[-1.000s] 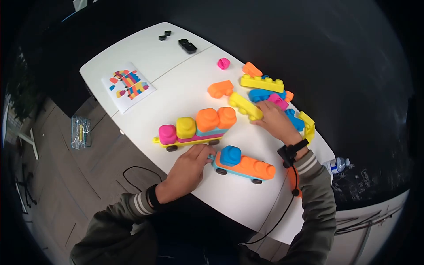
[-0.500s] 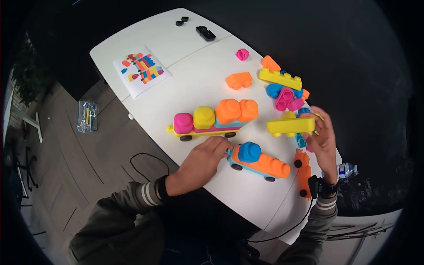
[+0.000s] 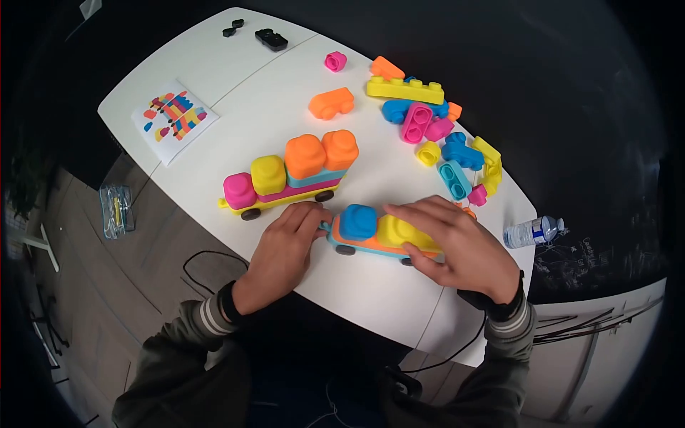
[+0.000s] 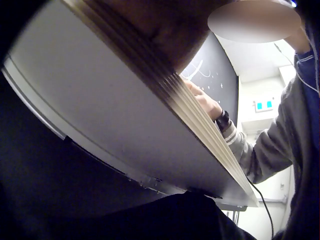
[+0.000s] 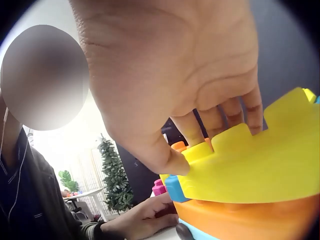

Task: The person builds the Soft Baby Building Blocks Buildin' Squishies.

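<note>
My half-closed right grip (image 3: 464,246) clasps a smooth, studded yellow block (image 3: 394,232); my left grip (image 3: 282,246) pinches a teal hook (image 3: 325,226).

A seamed white table (image 3: 278,107) with a rounded end stands beside a black wall (image 3: 571,143) bearing white writing (image 3: 589,248); a dark-lined grey floor (image 3: 153,278) extends alongside. In the right wrist view, a conifer (image 5: 114,175) and a second table (image 5: 86,194) stand amid bright light.

Here's the yellow block (image 5: 250,175), studs up, lying along the orange block (image 5: 240,216) just beside the chunky blue block (image 3: 358,222), all riding the light-blue wheeled base (image 3: 371,250), upright on the counter (image 3: 385,299)!
</note>
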Action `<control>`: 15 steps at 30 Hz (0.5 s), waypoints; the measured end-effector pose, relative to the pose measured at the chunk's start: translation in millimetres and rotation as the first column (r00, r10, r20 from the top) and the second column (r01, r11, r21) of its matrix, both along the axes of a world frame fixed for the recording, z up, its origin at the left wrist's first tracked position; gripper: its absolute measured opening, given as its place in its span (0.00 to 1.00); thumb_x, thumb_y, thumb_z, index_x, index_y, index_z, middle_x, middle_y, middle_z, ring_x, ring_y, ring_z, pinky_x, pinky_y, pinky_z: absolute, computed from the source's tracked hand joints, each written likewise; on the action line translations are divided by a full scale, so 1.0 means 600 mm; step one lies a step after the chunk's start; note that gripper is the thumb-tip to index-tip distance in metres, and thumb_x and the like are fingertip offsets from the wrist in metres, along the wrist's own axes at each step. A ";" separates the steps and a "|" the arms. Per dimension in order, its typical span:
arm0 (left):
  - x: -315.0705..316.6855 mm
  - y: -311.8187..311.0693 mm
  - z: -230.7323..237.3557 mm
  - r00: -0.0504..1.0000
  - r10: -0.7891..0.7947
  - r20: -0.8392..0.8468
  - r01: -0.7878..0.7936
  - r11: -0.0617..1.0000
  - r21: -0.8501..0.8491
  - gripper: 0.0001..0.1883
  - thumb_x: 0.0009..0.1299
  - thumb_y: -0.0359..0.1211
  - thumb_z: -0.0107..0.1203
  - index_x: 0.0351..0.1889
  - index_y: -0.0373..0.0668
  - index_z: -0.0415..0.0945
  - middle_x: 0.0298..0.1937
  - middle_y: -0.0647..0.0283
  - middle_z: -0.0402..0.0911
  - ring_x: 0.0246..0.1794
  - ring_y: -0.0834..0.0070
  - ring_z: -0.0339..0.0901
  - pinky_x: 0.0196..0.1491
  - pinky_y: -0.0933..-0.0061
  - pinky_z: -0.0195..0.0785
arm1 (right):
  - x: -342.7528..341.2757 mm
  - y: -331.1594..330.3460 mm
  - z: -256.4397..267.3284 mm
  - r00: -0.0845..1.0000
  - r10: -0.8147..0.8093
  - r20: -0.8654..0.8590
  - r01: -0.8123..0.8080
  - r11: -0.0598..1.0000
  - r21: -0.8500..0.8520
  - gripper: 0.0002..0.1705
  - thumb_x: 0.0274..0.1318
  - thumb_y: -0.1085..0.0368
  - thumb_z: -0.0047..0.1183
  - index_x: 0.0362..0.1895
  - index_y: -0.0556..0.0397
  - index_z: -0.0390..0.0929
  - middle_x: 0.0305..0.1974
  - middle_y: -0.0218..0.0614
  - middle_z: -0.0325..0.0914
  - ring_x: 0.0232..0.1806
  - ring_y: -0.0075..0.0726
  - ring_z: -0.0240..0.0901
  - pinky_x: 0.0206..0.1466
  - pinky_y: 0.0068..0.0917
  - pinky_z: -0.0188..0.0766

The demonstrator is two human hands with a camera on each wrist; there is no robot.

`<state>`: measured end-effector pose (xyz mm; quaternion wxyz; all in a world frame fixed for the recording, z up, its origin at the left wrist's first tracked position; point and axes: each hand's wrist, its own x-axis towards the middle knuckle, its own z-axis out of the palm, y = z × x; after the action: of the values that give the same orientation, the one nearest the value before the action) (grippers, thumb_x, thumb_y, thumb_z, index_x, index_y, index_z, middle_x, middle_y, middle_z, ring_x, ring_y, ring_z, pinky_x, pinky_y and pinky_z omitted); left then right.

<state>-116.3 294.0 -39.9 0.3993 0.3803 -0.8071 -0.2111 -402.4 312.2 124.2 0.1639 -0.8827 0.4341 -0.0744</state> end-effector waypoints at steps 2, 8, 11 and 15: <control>0.002 0.000 0.001 1.000 0.005 -0.001 -0.005 1.000 0.017 0.20 0.71 0.14 0.68 0.59 0.36 0.81 0.58 0.51 0.87 0.61 0.45 0.86 0.61 0.49 0.84 | 0.003 -0.007 0.006 1.000 0.007 0.001 -0.007 1.000 0.027 0.39 0.71 0.68 0.70 0.85 0.51 0.77 0.63 0.54 0.89 0.62 0.61 0.87 0.65 0.50 0.87; -0.001 0.000 0.003 1.000 0.008 0.005 -0.008 1.000 0.022 0.17 0.74 0.14 0.63 0.58 0.35 0.79 0.56 0.49 0.86 0.59 0.44 0.86 0.59 0.47 0.82 | 0.002 -0.003 0.004 0.996 -0.088 -0.015 0.089 0.979 0.184 0.40 0.75 0.56 0.73 0.87 0.44 0.76 0.59 0.55 0.92 0.53 0.66 0.92 0.59 0.50 0.89; 0.000 0.002 -0.001 0.999 0.035 -0.003 -0.035 0.998 0.059 0.20 0.73 0.12 0.65 0.60 0.35 0.78 0.57 0.48 0.86 0.58 0.40 0.85 0.58 0.45 0.81 | 0.005 0.003 -0.003 0.994 -0.111 0.009 0.107 0.974 0.202 0.40 0.77 0.55 0.72 0.87 0.44 0.75 0.60 0.55 0.93 0.55 0.67 0.93 0.60 0.50 0.89; 0.001 0.001 0.003 1.000 0.021 -0.002 -0.021 0.998 0.059 0.21 0.71 0.10 0.62 0.60 0.34 0.78 0.57 0.46 0.85 0.59 0.39 0.84 0.59 0.45 0.80 | 0.021 0.014 -0.020 0.988 -0.119 0.094 0.105 0.985 0.135 0.39 0.77 0.57 0.72 0.86 0.49 0.75 0.62 0.57 0.92 0.60 0.67 0.92 0.64 0.49 0.89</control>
<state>-115.4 294.8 -38.3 0.3911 0.4002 -0.7960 -0.2310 -389.5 320.5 112.2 0.2384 -0.8394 0.4780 -0.1002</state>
